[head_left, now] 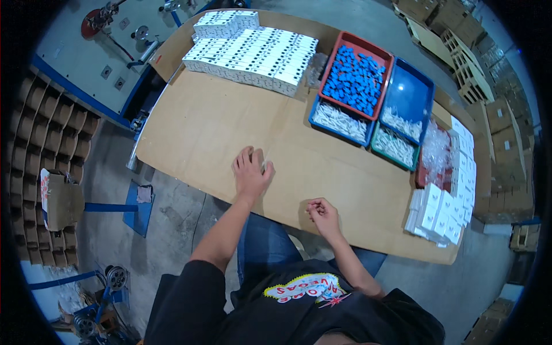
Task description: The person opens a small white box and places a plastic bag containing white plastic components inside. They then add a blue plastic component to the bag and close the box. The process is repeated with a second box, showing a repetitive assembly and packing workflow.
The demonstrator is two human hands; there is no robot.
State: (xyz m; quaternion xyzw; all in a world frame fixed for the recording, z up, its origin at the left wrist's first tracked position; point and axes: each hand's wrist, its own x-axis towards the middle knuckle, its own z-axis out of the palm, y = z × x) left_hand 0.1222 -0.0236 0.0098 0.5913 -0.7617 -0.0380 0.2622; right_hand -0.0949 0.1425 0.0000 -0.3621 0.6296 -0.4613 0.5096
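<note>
Red tray [371, 50] is used as reference. Largest first: the cardboard-covered table [190, 115] is spread under it and well out to its left and near side. A block of white boxes [253, 54] is stacked in rows left of the tray. White cartons [437, 210] are piled to its right, on the near side, and clear plastic bags [437, 149] are heaped between.

A larger blue tray [412, 83] is set just right of the red one; a smaller blue tray [314, 109] and a green tray [393, 160] are set on its near side.

Left hand [251, 175] is held palm down over the board, nearer the body and left of the red tray: fairly wide, thumb apart, nothing seen gripped. Right hand [326, 217] is curled narrow on the tray's near side; whether anything is held cannot be told.

Blue pieces [353, 80] are heaped in the red tray, white pieces [340, 121] in the blue and green ones.

Judgement: small parts are best pinched lightly by fingertips, singly. Rims should be cleared, not dragged across; colours should be left unmixed.
</note>
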